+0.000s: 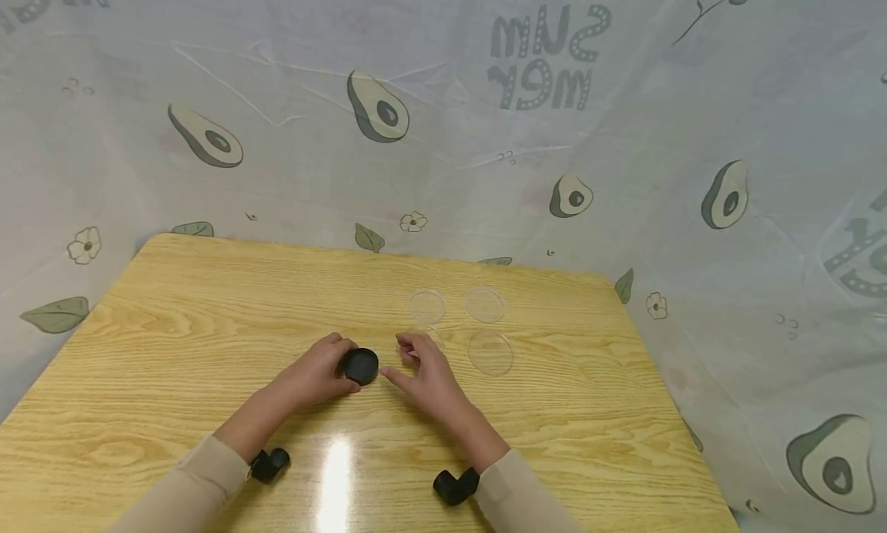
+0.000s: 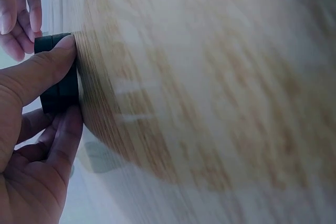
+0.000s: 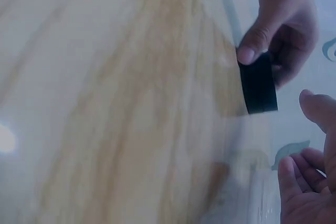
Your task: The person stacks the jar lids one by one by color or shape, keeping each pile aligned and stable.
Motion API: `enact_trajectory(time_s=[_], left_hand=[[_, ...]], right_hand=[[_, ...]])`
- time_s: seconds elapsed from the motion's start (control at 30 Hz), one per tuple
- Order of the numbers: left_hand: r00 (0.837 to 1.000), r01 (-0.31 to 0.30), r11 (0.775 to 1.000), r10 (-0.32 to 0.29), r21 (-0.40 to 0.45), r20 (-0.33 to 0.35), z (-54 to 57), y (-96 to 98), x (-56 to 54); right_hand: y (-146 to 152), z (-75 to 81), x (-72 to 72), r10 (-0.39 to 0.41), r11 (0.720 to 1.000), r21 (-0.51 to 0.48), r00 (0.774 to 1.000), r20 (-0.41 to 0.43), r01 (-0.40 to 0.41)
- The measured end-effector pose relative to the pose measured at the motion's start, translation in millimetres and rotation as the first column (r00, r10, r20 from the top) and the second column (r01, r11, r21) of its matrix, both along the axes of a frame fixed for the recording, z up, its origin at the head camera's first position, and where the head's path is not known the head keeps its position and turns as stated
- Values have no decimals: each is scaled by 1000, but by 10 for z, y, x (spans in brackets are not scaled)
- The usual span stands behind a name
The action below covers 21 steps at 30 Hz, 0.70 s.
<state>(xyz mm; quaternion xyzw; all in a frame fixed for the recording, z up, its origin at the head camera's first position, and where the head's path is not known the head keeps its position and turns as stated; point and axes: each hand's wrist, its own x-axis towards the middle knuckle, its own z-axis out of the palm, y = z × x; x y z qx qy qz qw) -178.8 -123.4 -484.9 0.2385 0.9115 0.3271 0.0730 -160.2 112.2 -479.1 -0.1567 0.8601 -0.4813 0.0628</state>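
Note:
My left hand [image 1: 323, 370] pinches a short black stack of round lids [image 1: 361, 367] between thumb and fingers, just left of the table's middle. From above, the top one has a raised rim around a sunken face; a seam [image 2: 52, 43] divides the stack in the left wrist view. My right hand [image 1: 431, 379] hovers just right of the stack, fingers loosely bent, thumb pointing at it. A small gap [image 3: 289, 103] separates that thumb from the lids in the right wrist view. Nothing shows within the right hand's grasp.
Several clear round containers [image 1: 490, 352] stand beyond and right of my right hand, which partly hides one [image 1: 435, 336]. The wood-grain table [image 1: 208, 310] meets a pale printed cloth [image 1: 450, 171] at its far edge. Black wrist cameras [image 1: 456, 487] sit on both wrists.

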Motion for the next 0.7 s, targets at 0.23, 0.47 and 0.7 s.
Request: enact_trajectory(time_s=[0.23,0.47,0.7], left_hand=[[1000,-11,1000,12,-11,18,-9,-7,4],[1000,-8,1000,8,-7,16,-5,-12,-2],[1000,1,1000,-1,-3,9,20,17,6]], right_hand=[[85,34,-37,-27,1000,-1,999,-24,27],[154,60,-59,-67,997,35,996,-54,69],[208,58,-91,-91,993,68,990,-103,99]])
